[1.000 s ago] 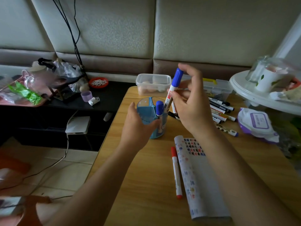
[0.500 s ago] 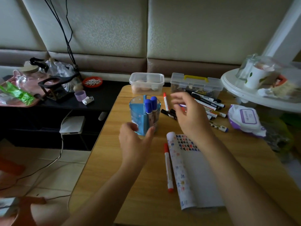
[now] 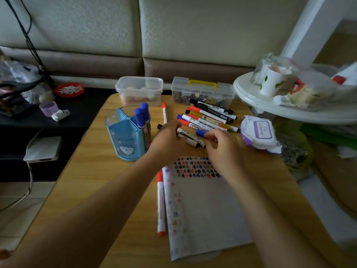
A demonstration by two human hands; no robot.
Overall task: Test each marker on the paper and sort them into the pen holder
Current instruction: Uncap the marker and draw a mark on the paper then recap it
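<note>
The blue pen holder (image 3: pixel 125 138) stands on the wooden table (image 3: pixel 108 171) with two blue-capped markers (image 3: pixel 142 116) in its right compartment. Right of it, my left hand (image 3: pixel 168 138) curls its fingers over a white marker with black ends (image 3: pixel 188 135). My right hand (image 3: pixel 222 147) pinches a blue-capped marker (image 3: pixel 201 133) at the near edge of the loose marker pile (image 3: pixel 209 115). The test paper (image 3: pixel 204 206), with rows of scribbles along its top, lies in front of both hands. One red marker (image 3: pixel 161 206) lies along its left edge, and another red marker (image 3: pixel 164 113) lies behind my left hand.
Two clear plastic boxes (image 3: pixel 139 89) (image 3: pixel 202 91) stand at the table's far edge. A wet-wipes pack (image 3: pixel 259 132) lies on the right, beside a white round stand (image 3: pixel 270 105) loaded with cups. A dark low shelf (image 3: pixel 63 117) with clutter is on the left.
The blue marker my right hand held above the holder now stands in it. Both hands have moved right to the marker pile, and my left hand has let go of the holder.
</note>
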